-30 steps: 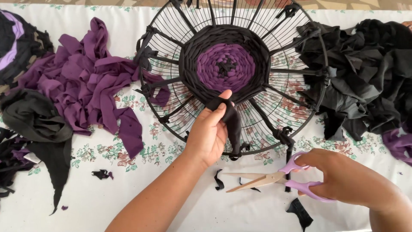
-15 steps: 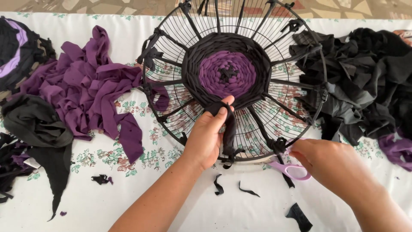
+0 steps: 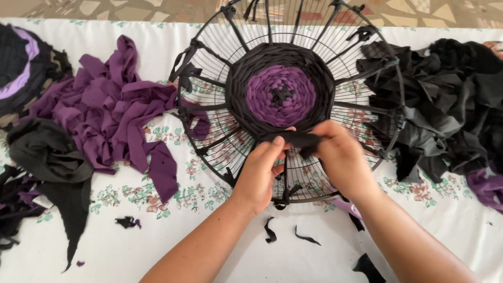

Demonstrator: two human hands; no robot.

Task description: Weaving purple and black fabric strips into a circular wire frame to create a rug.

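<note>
Head view: round black wire frame (image 3: 209, 57) lies flat on the table (image 3: 157, 246), which is covered with a white floral cloth. Black fabric strips run like spokes from rim to centre. Woven disc (image 3: 281, 94) sits in the middle: purple core, then a wide black ring around it. Judging by the bare spoke length left, weaving looks roughly half done; the outer band from the black ring to the rim is open wire and unwoven spokes all round.

Left hand (image 3: 260, 175) and right hand (image 3: 343, 160) meet at the near edge of the woven disc, both pinching a black fabric strip (image 3: 296, 139) between fingertips. Strip is stretched across between them, touching the black ring's lower edge. Both hands are closed on it, not released. Whether the strip is already tucked under a spoke, cannot tell; fingers cover it.

Purple scissor handle (image 3: 350, 207) peeks out beside the right wrist, on the table, untouched.

Purple strip pile (image 3: 115, 110) lies left of the frame, black strip pile (image 3: 450, 99) right of it, so material is left. Small black offcuts (image 3: 270, 230) lie on the cloth between the forearms. A finished-looking black and purple piece (image 3: 21, 63) sits at far left edge.
</note>
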